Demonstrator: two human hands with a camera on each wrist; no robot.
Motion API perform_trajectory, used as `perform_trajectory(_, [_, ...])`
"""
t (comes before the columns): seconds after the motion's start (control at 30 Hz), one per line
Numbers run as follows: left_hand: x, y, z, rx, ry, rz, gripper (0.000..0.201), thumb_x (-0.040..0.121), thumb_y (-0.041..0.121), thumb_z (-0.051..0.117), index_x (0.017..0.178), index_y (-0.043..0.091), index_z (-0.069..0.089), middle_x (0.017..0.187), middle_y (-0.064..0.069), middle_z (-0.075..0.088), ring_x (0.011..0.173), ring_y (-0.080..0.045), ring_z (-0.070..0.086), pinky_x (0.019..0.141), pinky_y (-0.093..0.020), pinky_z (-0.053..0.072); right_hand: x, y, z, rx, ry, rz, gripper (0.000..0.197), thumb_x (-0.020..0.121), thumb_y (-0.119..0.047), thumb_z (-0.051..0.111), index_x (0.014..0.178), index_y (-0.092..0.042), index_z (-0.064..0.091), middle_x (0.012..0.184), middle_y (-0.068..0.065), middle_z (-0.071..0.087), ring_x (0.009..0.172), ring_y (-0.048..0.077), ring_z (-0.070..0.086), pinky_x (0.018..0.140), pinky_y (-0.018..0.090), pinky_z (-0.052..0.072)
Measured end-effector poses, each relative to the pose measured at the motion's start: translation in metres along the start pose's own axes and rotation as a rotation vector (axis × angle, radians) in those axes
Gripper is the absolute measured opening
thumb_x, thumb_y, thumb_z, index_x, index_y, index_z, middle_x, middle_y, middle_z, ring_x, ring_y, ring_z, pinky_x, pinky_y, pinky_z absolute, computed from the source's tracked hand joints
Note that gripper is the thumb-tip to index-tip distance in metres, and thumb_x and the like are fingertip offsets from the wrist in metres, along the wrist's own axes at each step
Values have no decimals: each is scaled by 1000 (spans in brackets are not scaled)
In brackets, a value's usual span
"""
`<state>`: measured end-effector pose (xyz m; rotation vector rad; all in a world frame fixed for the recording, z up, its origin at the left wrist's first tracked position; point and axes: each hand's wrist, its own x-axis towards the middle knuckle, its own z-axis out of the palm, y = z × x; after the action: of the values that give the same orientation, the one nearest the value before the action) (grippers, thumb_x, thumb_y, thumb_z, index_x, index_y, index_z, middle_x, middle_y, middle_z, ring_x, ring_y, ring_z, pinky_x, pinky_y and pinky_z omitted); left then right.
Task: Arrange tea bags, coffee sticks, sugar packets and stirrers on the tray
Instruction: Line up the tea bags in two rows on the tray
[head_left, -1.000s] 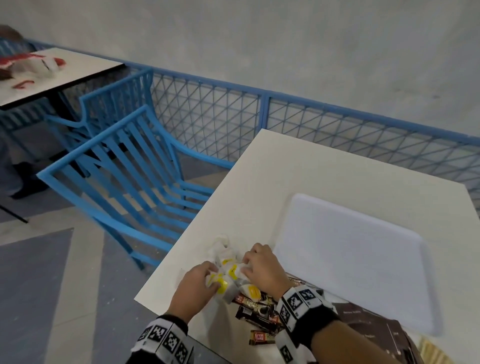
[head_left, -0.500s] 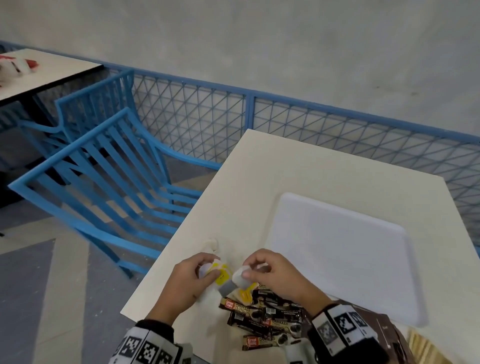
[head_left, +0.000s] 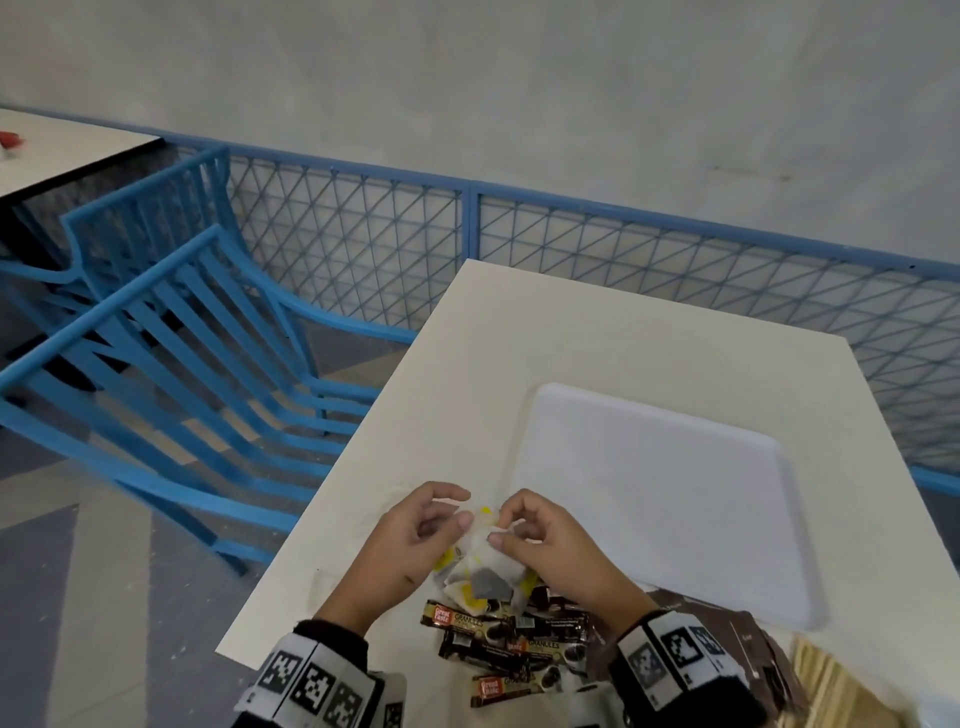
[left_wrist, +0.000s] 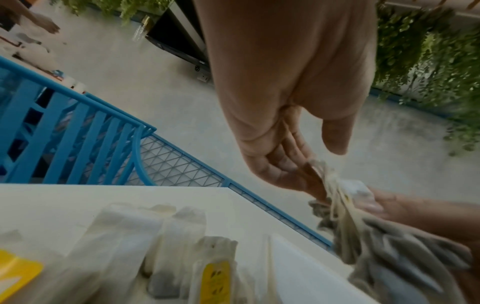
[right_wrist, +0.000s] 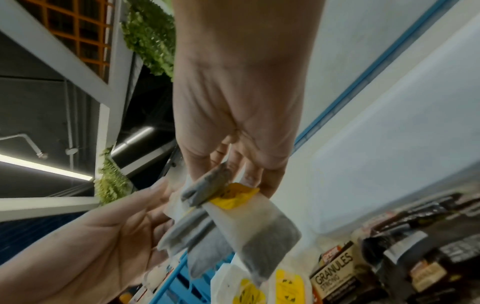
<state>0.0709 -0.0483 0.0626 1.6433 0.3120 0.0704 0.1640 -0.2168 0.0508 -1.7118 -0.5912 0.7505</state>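
Observation:
A bunch of tea bags (head_left: 483, 571) with yellow tags hangs between both hands, just above the near table edge. My left hand (head_left: 460, 506) holds the bunch from the left, its fingers in the white strings (left_wrist: 335, 185). My right hand (head_left: 501, 526) pinches a bag by its top, next to a yellow tag (right_wrist: 233, 195). More tea bags (left_wrist: 155, 257) lie on the table below. Dark coffee sticks (head_left: 498, 642) lie scattered near the front edge. The white tray (head_left: 660, 499) sits empty to the right of the hands.
Brown packets (head_left: 727, 639) and pale wooden stirrers (head_left: 841, 686) lie at the near right corner. A blue chair (head_left: 171, 364) stands close to the table's left edge. A blue mesh railing (head_left: 623, 249) runs behind the table (head_left: 597, 332).
Both hands have gathered the tea bags from the pile and lifted them off the table. The bunch now hangs between them, slightly nearer the tray.

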Motion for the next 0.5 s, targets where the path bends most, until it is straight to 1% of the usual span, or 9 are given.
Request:
perform_trajectory(0.07, [4,-4,-1,64,38,-9,14,89,18,62,103,19,62,90,-2,69,76,-5,64,70,-13,47,-4,3,-9,49,62,12,12,87,-12,64,84,-10,52,83,0,57,60,6,50,56,16,40])
perform_trajectory(0.13, [7,-13,-3,239,96,-27,10,89,17,61,98,21,62,92,0,66,76,-4,61,68,-11,46,-9,8,-18,117,131,31,13,87,-8,62,85,-6,50,82,4,57,57,6,49,52,16,41])
perform_trajectory(0.17, [8,-18,-4,341,108,-33,9,89,17,61,94,24,61,93,2,64,77,-5,59,67,-10,45,-11,11,-23,148,160,47,13,87,-7,62,85,-7,50,85,6,58,60,9,52,53,18,43])
perform_trajectory(0.23, [10,-29,-4,527,69,-42,13,88,17,61,91,29,57,100,3,60,85,-8,56,68,-9,42,-16,18,-30,188,202,83,13,86,-7,63,85,-10,50,92,10,62,70,20,55,56,27,48])
perform_trajectory(0.27, [11,-35,-3,608,37,-52,13,88,18,60,95,29,55,105,2,57,89,-9,54,71,-10,41,-18,21,-33,197,223,96,14,86,-7,63,85,-11,50,95,11,63,73,22,55,58,29,49])
perform_trajectory(0.3, [12,-40,-2,682,6,-66,15,88,20,60,101,26,56,108,1,54,93,-10,53,75,-11,41,-20,23,-35,197,240,104,14,86,-7,63,85,-12,50,97,12,64,74,23,56,58,29,49])
perform_trajectory(0.4, [17,-54,2,862,-7,-102,32,89,27,59,119,20,54,116,-1,51,107,-16,51,90,-24,43,-25,26,-36,195,268,121,15,86,-6,63,89,-13,50,102,16,64,76,21,58,55,26,50])
perform_trajectory(0.47, [20,-57,4,939,17,-130,35,89,29,58,122,20,52,115,-1,53,111,-17,50,91,-26,42,-28,27,-36,193,269,134,16,86,-5,63,92,-13,50,102,16,65,76,19,59,55,25,50])
perform_trajectory(0.5, [20,-57,5,949,24,-145,31,89,27,57,119,21,54,111,0,54,108,-16,51,90,-25,42,-29,28,-36,190,266,142,17,86,-6,63,93,-14,50,103,16,65,76,17,60,55,24,51])
